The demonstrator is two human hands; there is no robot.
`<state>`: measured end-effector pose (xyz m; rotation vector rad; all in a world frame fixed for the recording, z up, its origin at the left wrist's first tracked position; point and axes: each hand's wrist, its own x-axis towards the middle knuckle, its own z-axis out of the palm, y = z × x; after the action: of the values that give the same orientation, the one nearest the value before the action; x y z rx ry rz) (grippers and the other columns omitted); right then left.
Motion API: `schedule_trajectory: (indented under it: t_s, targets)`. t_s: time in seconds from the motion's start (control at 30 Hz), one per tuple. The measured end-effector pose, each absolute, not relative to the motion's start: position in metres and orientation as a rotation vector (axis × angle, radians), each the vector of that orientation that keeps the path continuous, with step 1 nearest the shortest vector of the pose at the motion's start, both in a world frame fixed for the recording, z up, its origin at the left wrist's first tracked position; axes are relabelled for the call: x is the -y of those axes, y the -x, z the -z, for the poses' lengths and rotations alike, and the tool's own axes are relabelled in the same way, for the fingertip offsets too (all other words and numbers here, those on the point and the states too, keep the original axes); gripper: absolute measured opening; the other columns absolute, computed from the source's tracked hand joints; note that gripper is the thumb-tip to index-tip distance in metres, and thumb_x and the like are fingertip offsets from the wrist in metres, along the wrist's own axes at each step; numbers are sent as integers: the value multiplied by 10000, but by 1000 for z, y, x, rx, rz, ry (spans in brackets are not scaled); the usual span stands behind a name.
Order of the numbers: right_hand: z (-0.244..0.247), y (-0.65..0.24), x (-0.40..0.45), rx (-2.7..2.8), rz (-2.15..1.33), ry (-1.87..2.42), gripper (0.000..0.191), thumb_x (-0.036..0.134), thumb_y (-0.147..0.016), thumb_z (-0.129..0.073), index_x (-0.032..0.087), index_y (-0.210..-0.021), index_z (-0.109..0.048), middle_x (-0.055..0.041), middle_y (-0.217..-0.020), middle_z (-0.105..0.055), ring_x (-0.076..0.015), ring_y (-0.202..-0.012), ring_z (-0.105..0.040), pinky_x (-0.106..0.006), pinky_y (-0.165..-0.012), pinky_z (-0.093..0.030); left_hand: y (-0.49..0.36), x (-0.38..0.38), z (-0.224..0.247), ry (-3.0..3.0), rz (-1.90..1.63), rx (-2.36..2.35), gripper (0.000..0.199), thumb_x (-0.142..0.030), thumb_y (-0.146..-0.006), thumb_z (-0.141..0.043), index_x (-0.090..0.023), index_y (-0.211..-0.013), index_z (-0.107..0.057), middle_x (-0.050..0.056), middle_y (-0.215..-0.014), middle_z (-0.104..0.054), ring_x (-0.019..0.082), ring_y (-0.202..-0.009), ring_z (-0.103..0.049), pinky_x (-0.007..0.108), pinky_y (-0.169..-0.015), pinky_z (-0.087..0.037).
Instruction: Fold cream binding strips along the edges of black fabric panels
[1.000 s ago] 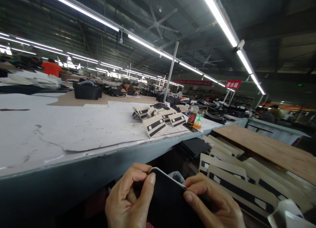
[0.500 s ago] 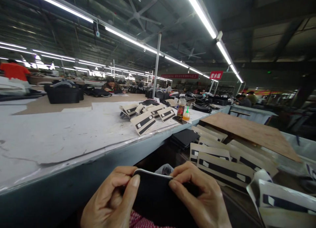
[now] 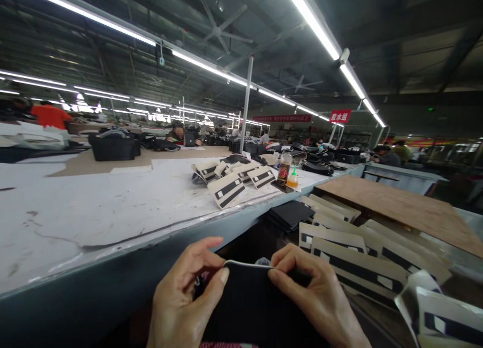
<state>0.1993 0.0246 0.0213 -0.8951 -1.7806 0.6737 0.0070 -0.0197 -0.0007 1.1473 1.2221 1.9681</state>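
A black fabric panel (image 3: 247, 302) with a pale top edge hangs between my two hands, low in the head view. My left hand (image 3: 188, 290) pinches its upper left corner between thumb and a finger, while the index finger is lifted away. At the upper right, my right hand (image 3: 313, 287) grips the same edge between thumb and fingers. The edge is stretched fairly straight between the two pinches. Below, the panel's lower part runs out of sight at the bottom of the frame.
A long white-covered table (image 3: 113, 212) lies ahead. On it are beige pieces with black strips (image 3: 226, 189), a bottle (image 3: 284, 169) and a green-tipped glue bottle (image 3: 292, 178). To my right are more beige pieces (image 3: 354, 252), black sheets (image 3: 290, 214) and a brown board (image 3: 407, 202).
Both hands have shifted slightly right in the view with the panel. My left index finger has lifted off the edge. The whole scene has also slid right as the camera turned.
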Motion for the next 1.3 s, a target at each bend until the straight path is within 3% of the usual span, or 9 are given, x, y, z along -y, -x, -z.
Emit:
schedule_trajectory:
  t_s: [0.1,0.23,0.33,0.47,0.63,0.83,1.03,1.2,1.3]
  targets:
    - [-29,-202,-25,1833,-669,893,228,171,-848,-704,197,-627,-657,-9,-753,-729,-157,-686,-681,-260,-682,-530,7,18,1,-1462,-1831,-1220,322,-256,-869,-707,-347,-1163,-801,-45,-817,-710,102,-757,-740,128,-752,-551]
    - [-39,-203,-21,1889,-635,823,246,122,-838,-701,197,-608,-655,-6,-745,-729,-150,-676,-681,-252,-681,-534,29,14,5,-1837,-1688,-1211,280,-235,-877,-706,-349,-1096,-838,4,-847,-750,128,-725,-729,152,-673,-575]
    - [-43,-205,-20,1918,-660,802,254,99,-839,-702,199,-612,-644,-6,-757,-731,-150,-691,-676,-251,-690,-535,30,17,-1,-1794,-1649,-1131,268,-251,-883,-696,-380,-1066,-843,-12,-762,-694,92,-623,-658,126,-573,-515]
    - [-44,-207,-23,1946,-714,735,250,86,-835,-723,193,-627,-635,-5,-771,-728,-142,-711,-670,-239,-696,-526,18,27,-9,-1555,-1647,-1157,223,-277,-872,-687,-382,-964,-862,-35,-784,-630,53,-656,-618,104,-637,-478]
    - [-42,-206,-25,1943,-732,704,257,44,-820,-723,191,-635,-622,3,-785,-729,-134,-739,-668,-230,-711,-507,19,25,-1,-1500,-1662,-1183,179,-294,-819,-756,-388,-924,-865,-36,-869,-711,96,-842,-704,104,-790,-514]
    - [-45,-204,-23,1979,-720,694,270,11,-820,-726,191,-650,-617,19,-815,-737,-129,-772,-669,-236,-725,-483,31,14,7,-1665,-1640,-1048,183,-210,-846,-767,-370,-890,-846,-63,-821,-750,68,-733,-729,55,-683,-519]
    - [-47,-203,-28,2044,-630,722,291,-10,-812,-731,185,-649,-588,21,-802,-730,-135,-760,-662,-252,-709,-466,38,3,-4,-2067,-1477,-982,368,-104,-874,-738,-406,-1066,-825,-66,-835,-776,70,-713,-738,72,-653,-527]
    - [-47,-199,-26,2116,-550,780,303,-21,-805,-764,182,-662,-592,14,-813,-736,-152,-790,-669,-265,-732,-473,33,-7,-6,-2195,-1288,-990,288,-157,-974,-637,-319,-1128,-819,-17,-839,-761,90,-718,-731,124,-684,-542]
    - [-43,-195,-26,2161,-462,776,294,-21,-818,-770,186,-695,-600,16,-812,-731,-160,-797,-665,-283,-765,-473,24,-7,-6,-2276,-1198,-1093,277,-175,-994,-582,-274,-1060,-832,3,-807,-753,118,-703,-723,163,-674,-533]
